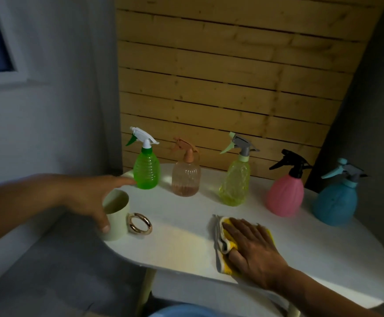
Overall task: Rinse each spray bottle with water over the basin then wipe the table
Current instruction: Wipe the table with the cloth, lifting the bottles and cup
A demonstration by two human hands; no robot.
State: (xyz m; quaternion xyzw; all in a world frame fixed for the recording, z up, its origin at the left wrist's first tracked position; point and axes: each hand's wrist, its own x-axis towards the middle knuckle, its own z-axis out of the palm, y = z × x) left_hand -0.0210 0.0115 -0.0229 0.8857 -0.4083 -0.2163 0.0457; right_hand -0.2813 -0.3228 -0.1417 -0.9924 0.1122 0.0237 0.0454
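The right hand (252, 245) is pressing flat, fingers straight, on a yellow cleaning cloth (224, 245) at the front of the white bench (181, 245), while the left hand (92, 200) is curling thumb and fingers round a pale mug (115, 220) with a gold ring handle (139, 224) at the left edge. Five plastic spray bottles are standing along the back, from green (145, 171) to blue (336, 202). The cloth is looking soft and limp, best driven under a flat palm; the bottles are looking light, probably best gripped at the neck.
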